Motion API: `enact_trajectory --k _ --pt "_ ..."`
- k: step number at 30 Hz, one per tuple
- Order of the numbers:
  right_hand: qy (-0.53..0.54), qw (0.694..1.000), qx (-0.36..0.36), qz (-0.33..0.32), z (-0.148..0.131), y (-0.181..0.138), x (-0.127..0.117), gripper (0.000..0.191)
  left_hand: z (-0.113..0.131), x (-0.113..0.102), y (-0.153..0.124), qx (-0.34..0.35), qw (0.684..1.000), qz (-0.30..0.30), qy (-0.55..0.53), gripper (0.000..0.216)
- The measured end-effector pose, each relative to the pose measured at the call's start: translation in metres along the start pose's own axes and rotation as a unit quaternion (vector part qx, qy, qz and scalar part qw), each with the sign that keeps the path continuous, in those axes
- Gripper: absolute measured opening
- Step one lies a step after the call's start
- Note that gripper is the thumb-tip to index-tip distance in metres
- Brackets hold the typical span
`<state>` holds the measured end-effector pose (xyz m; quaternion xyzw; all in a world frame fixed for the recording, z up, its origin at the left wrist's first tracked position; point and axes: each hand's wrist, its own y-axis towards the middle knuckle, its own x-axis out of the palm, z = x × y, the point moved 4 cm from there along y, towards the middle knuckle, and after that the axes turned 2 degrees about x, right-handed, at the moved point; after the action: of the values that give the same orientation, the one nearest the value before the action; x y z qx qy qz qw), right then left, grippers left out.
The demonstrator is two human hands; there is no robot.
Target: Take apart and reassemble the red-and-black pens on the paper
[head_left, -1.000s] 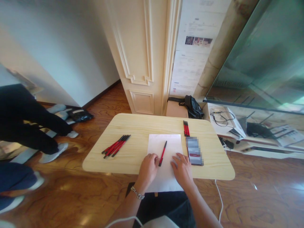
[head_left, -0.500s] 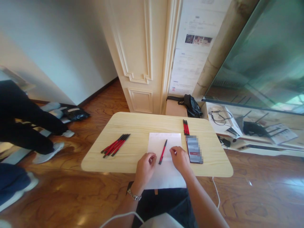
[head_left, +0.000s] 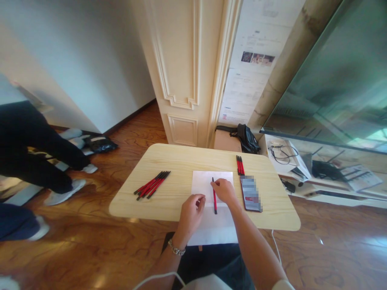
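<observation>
A red and black pen (head_left: 215, 201) lies nearly upright in the picture on a white sheet of paper (head_left: 208, 231). My right hand (head_left: 224, 190) pinches this pen near its upper black end. Just left of the pen, my left hand (head_left: 191, 212) rests over the paper's edge, fingers loosely curled and thumb apart, with nothing seen in it. A loose pile of several similar pens (head_left: 153, 184) lies on the left of the table. Farther right, a few more pens (head_left: 240, 165) lie side by side above a phone (head_left: 251, 195).
The pale wooden table (head_left: 178, 159) has rounded corners. Beyond it, a black bag (head_left: 248, 138) sits on a box by the wall. A low white cabinet (head_left: 325, 193) stands at right under a large screen (head_left: 338, 88). People's legs (head_left: 39, 149) are at left.
My right hand has moved left onto the pen and taken hold of its upper end. The pen has turned to stand straighter on the paper. The view has shifted slightly.
</observation>
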<state>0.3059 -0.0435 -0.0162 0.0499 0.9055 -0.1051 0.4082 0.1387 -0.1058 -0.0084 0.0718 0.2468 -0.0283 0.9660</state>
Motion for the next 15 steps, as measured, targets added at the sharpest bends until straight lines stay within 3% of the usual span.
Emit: enact_trajectory --k 4,8,11,15 --pt "0.256 0.962 -0.066 -0.062 -0.005 -0.022 0.000 0.038 0.007 0.018 0.003 -0.039 0.986 -0.059 -0.154 0.034" --pt "0.418 0.904 -0.039 -0.080 -0.005 -0.042 0.004 0.039 0.007 0.043 -0.001 -0.117 0.928 -0.082 -0.345 0.038" --pt "0.447 0.894 -0.018 -0.033 -0.005 -0.047 0.004 0.041 0.005 0.053 -0.006 -0.158 0.912 -0.055 -0.375 0.037" --pt "0.422 0.906 0.015 0.027 -0.007 -0.048 0.001 0.039 0.009 0.053 -0.010 -0.140 0.934 -0.024 -0.329 0.032"
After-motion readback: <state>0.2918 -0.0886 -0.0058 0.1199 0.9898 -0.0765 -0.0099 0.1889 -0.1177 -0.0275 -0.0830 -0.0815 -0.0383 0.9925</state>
